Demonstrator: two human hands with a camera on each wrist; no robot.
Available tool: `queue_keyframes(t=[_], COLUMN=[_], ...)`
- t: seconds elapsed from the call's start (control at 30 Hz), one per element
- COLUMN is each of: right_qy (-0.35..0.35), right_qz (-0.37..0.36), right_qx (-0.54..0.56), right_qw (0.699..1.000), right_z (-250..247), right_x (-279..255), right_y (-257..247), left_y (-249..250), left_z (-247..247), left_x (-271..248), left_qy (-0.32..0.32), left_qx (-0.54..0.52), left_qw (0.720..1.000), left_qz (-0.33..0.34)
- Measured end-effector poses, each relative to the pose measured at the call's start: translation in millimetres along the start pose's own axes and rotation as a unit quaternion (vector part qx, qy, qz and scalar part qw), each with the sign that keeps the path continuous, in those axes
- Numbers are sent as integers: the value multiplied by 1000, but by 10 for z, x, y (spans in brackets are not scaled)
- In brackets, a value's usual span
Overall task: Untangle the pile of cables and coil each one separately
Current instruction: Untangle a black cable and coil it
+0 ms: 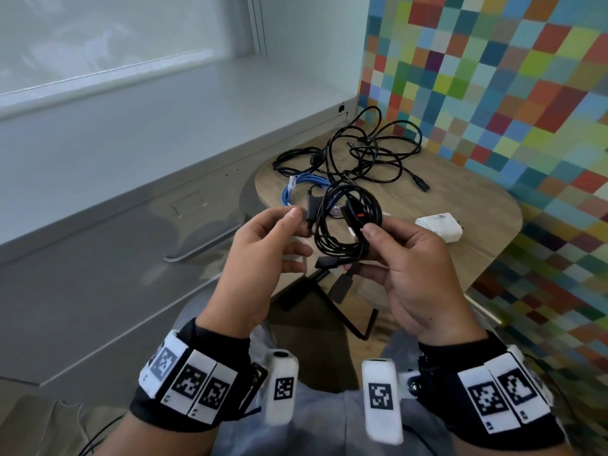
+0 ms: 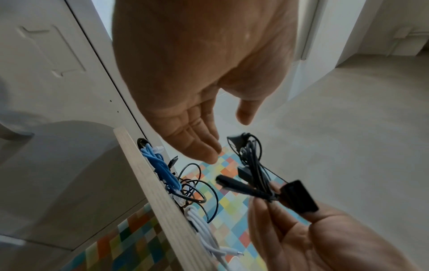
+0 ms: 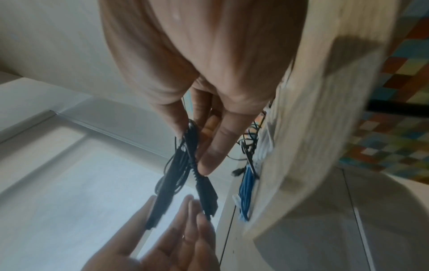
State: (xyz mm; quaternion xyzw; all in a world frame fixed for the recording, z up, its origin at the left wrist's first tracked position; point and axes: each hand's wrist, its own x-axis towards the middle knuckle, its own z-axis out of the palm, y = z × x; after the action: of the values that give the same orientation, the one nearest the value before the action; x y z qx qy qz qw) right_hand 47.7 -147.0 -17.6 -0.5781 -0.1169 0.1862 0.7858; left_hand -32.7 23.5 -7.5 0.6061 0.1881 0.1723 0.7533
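Observation:
A coiled black cable hangs in the air over the near edge of the round wooden table. My right hand pinches the coil's lower side between thumb and fingers; two black plugs dangle below the grip. The right wrist view shows those fingers pinching the black cable. My left hand hovers just left of the coil with relaxed, nearly straight fingers and holds nothing. A tangled pile of black cables lies at the table's far side, with a blue cable in front of it.
A white charger block sits on the table's right part, and a white cable lies near the table edge. Grey cabinet drawers stand to the left. A wall of coloured squares borders the table behind and to the right.

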Motion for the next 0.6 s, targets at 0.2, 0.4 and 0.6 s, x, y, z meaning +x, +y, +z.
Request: queue_keyframes(t=[0.2, 0.4, 0.6], right_qy=[70, 116, 186], right_qz=[-47, -48, 24], right_qx=[-36, -125, -116], right_qw=[996, 984, 975], right_z=[-351, -866, -1537], right_x=[180, 415, 749], right_y=[-376, -750, -927], left_y=[76, 27, -109], left_z=[307, 800, 1028], left_x=[278, 558, 616], left_qy=[-68, -174, -164], left_qx=[209, 429, 514], left_qw=[974, 879, 836], left_qz=[60, 111, 98])
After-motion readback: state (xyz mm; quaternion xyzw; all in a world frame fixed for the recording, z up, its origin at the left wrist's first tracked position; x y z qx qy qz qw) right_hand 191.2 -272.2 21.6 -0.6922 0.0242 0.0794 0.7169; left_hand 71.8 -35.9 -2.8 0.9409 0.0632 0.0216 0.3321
